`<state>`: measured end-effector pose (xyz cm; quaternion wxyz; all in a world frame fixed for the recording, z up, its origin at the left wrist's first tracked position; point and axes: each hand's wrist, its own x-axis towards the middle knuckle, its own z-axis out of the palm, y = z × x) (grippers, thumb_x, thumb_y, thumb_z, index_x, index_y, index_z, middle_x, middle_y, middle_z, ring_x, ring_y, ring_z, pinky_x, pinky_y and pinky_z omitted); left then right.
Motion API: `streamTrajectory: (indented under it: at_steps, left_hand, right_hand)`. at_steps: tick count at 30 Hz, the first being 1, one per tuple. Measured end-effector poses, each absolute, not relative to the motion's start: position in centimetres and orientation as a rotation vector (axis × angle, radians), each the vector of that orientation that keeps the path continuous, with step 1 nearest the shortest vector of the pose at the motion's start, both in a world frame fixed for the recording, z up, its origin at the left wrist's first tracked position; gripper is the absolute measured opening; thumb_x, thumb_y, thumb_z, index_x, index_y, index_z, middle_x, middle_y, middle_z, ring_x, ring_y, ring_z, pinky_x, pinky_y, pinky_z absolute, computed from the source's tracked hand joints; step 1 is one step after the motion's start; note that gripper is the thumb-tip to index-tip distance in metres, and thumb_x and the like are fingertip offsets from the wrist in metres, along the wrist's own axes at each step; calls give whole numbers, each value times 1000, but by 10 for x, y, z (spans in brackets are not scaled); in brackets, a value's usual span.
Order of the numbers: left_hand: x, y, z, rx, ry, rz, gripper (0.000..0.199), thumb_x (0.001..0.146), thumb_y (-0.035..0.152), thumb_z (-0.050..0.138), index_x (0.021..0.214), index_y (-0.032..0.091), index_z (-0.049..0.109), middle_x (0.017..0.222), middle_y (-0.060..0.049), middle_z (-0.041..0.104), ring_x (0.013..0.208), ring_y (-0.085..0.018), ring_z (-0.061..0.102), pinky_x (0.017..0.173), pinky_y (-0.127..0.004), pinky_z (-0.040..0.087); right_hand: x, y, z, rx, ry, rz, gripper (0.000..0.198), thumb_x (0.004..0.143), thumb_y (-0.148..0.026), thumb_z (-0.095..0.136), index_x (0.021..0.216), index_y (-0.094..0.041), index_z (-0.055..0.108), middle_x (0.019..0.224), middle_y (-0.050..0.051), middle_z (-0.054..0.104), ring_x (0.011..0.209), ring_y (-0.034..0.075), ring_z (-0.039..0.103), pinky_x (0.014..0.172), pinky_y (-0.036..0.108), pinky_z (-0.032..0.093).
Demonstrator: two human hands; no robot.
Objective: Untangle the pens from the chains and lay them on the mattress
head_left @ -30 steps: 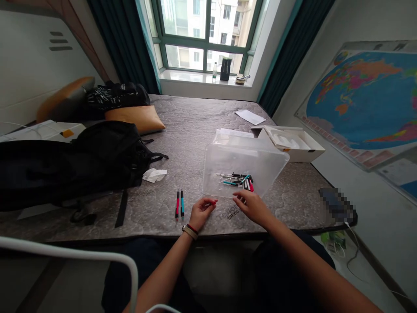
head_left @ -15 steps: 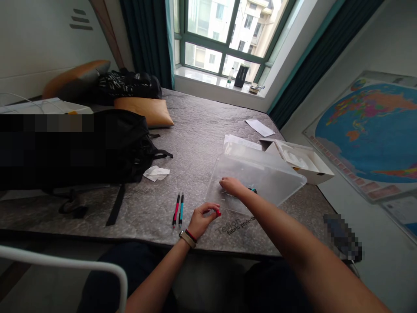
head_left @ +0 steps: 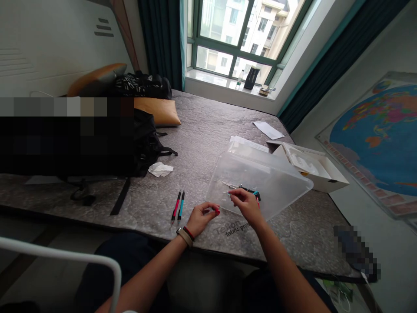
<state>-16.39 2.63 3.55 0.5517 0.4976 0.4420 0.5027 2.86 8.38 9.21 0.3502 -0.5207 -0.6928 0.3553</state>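
Note:
My left hand (head_left: 201, 218) rests at the near edge of the mattress, thumb and forefinger pinched on a small red pen part (head_left: 217, 211). My right hand (head_left: 246, 204) is over the clear plastic tray (head_left: 276, 178), its fingertips pinched by a tiny thin piece (head_left: 226, 192) too small to name. Behind it on the tray lie several loose pen parts (head_left: 250, 190), black, teal and red, partly covered by the hand. Left of my left hand, a red-and-black pen (head_left: 176, 208) and a blue-and-black pen (head_left: 181, 207) lie side by side.
A crumpled tissue (head_left: 160, 169) lies beside the black backpack (head_left: 145, 139) at left. An open white box (head_left: 309, 167) stands at the tray's right, with paper sheets (head_left: 268, 130) behind. A white curved tube (head_left: 65, 256) crosses the lower left.
My right hand has drawn back from deeper over the tray toward me, uncovering loose pen parts. My left hand keeps its pinch on the red part. The view has shifted slightly.

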Motion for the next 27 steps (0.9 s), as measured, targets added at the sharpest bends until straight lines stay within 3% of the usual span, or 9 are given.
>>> streamTrajectory:
  at_steps: [6, 10, 15, 27]
  left_hand:
    - [-155, 48, 42, 1235, 977, 1169, 23, 77, 34, 74, 92, 17, 72, 106, -9, 72, 107, -25, 64, 97, -39, 48]
    - [-149, 54, 44, 1233, 968, 1180, 22, 78, 33, 74, 93, 17, 71, 107, -9, 72, 108, -25, 64, 99, -40, 48]
    - [-147, 51, 37, 1253, 986, 1134, 22, 79, 33, 72, 94, 17, 72, 108, -9, 72, 106, -24, 65, 98, -40, 48]
    - [-155, 42, 35, 1297, 980, 1090, 22, 81, 35, 71, 94, 17, 71, 103, -7, 73, 100, -22, 66, 94, -34, 50]
  right_hand:
    - [34, 31, 114, -1190, -1620, 864, 19, 88, -31, 59, 98, -22, 72, 95, 7, 62, 85, 16, 61, 62, 23, 53]
    - [29, 29, 118, -1123, -1649, 783, 17, 88, -21, 58, 99, -23, 71, 94, 5, 61, 84, 15, 60, 68, 27, 54]
    - [20, 27, 103, -1130, -1601, 773, 13, 85, -14, 60, 94, -21, 65, 92, 3, 60, 78, 14, 59, 64, 26, 52]
    - [7, 24, 89, -1092, -1743, 729, 15, 87, -15, 59, 95, -22, 69, 94, 4, 63, 80, 14, 62, 67, 27, 54]
